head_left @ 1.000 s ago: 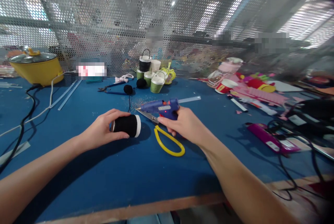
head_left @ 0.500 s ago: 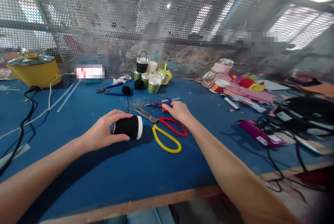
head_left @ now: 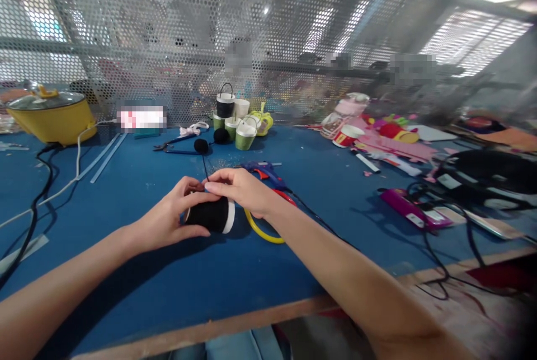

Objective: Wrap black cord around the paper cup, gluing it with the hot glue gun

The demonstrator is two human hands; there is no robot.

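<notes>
A cup wrapped in black yarn (head_left: 207,217), its rim white, lies on its side with my left hand (head_left: 170,217) wrapped round its base end. My right hand (head_left: 239,186) reaches over the top of the cup, its fingertips closed on the black yarn (head_left: 205,167) there. That strand runs up to a small black yarn ball (head_left: 201,146). Beneath my right wrist lie scissors with a yellow handle (head_left: 266,235) and a red one, their blades hidden by my hand. Just beyond the right hand, a blue glue gun (head_left: 268,172) rests on the table.
Pliers (head_left: 168,146), a second dark ball (head_left: 220,135) and several small cups (head_left: 245,135) stand or lie farther back. On the left is a yellow pot (head_left: 52,119) with cables. A purple box (head_left: 411,209) and black cords lie right. The table's front edge (head_left: 201,332) is near me.
My right hand has left the glue gun and come left to the yarn at the cup. The glue gun now lies free. My left hand still holds the cup.
</notes>
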